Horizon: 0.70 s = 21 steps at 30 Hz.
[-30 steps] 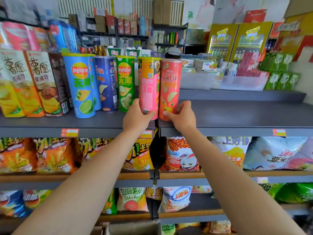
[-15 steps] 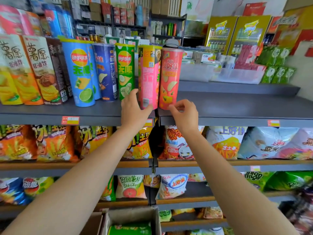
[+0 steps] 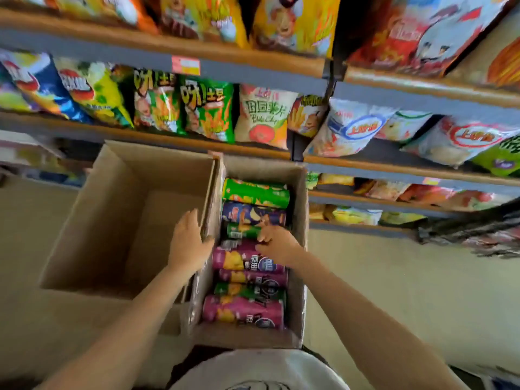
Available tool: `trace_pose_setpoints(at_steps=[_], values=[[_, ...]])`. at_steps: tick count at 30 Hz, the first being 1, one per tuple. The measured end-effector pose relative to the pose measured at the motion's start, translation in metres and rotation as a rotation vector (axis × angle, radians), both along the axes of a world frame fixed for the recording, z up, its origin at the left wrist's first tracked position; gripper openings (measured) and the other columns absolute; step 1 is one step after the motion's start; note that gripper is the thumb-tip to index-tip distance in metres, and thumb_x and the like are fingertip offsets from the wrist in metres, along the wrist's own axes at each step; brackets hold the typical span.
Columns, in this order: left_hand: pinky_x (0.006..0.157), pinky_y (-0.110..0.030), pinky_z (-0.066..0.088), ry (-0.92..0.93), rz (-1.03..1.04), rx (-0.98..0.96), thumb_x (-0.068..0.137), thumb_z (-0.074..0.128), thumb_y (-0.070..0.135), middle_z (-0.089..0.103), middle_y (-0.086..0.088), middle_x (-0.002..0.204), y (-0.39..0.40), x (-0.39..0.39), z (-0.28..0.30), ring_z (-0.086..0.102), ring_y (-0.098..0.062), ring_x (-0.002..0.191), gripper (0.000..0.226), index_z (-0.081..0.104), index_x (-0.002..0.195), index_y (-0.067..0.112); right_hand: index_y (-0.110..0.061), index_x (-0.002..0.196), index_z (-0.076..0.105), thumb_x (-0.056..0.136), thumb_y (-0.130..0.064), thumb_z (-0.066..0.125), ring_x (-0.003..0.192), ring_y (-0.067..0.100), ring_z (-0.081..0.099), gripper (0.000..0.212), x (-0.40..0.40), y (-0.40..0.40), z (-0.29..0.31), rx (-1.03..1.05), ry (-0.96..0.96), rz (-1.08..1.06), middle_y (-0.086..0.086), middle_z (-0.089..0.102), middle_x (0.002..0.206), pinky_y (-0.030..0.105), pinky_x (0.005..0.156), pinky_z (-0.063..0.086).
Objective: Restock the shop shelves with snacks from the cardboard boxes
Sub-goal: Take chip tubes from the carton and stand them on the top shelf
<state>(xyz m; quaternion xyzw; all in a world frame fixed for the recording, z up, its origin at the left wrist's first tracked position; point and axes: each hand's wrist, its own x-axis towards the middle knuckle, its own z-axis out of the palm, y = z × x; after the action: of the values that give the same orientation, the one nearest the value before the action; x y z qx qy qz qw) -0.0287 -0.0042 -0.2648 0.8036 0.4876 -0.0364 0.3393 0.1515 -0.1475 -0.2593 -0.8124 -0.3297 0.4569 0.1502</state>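
Both hands have left the top-shelf cans for the full cardboard box point(image 3: 299, 243). The right hand point(image 3: 277, 243) curls, seemingly closing, on a green chip can point(image 3: 242, 231); the left hand point(image 3: 189, 243), open, steadies the box wall beside it.

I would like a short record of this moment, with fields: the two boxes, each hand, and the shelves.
left box: cardboard, open, looks empty
right box: cardboard, open, holds chip cans lying on their sides
left hand: open, on the wall between the boxes
right hand: reaching among the cans; grip unclear
shelves: stocked with snack bags
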Motion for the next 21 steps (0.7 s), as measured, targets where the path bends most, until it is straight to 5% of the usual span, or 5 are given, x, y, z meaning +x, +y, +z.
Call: trace_pose_setpoints(at_steps=[4,8,11,16,21], values=[[0.119,-0.035,0.023,0.068,-0.003,-0.175,0.101,0.049,0.018,0.019,-0.012,0.164,-0.037,-0.046,-0.043,0.023,-0.027,0.149,0.071,0.007,0.159,0.008,-0.009,0.142,0.039,0.091,-0.025,0.066,0.135,0.032,0.036,0.060,-0.039,-0.043,-0.066,-0.252,-0.198,0.219,0.015,0.038,0.144,0.040,0.106,0.039],[0.095,-0.041,0.046,0.067,0.027,-0.207,0.105,0.038,0.026,0.044,-0.017,0.150,-0.053,-0.069,-0.059,0.053,-0.037,0.126,0.067,0.000,0.159,0.020,-0.015,0.155,0.017,0.091,-0.014,0.061,0.149,0.032,0.015,0.078,-0.049,-0.050,-0.086,-0.286,-0.555,0.354,0.013,0.019,0.159,0.046,0.116,0.027],[0.092,-0.041,0.046,0.049,0.011,-0.200,0.105,0.038,0.028,0.042,-0.015,0.152,-0.053,-0.072,-0.060,0.054,-0.037,0.125,0.065,0.002,0.159,0.021,-0.013,0.154,0.020,0.089,-0.012,0.064,0.145,0.031,0.024,0.078,-0.040,-0.037,-0.101,-0.363,-0.563,0.447,0.011,0.031,0.154,0.049,0.117,0.023],[0.117,-0.045,0.030,0.071,0.006,-0.040,0.095,0.060,0.026,0.021,-0.018,0.160,-0.056,-0.065,-0.046,0.026,-0.033,0.146,0.082,0.009,0.158,0.014,-0.010,0.142,0.038,0.079,-0.029,0.076,0.130,0.030,0.037,0.076,-0.029,-0.020,-0.088,-0.417,-0.585,0.558,0.012,0.038,0.139,0.046,0.108,0.034],[0.120,-0.052,0.022,-0.081,-0.217,0.208,0.075,0.079,0.041,0.019,-0.014,0.161,-0.061,-0.040,-0.027,0.021,-0.033,0.148,0.100,0.024,0.154,0.015,-0.010,0.138,0.040,0.074,-0.037,0.082,0.116,0.032,0.053,0.081,-0.022,-0.029,-0.023,-0.198,-0.276,0.234,0.013,0.042,0.132,0.040,0.095,0.047]])
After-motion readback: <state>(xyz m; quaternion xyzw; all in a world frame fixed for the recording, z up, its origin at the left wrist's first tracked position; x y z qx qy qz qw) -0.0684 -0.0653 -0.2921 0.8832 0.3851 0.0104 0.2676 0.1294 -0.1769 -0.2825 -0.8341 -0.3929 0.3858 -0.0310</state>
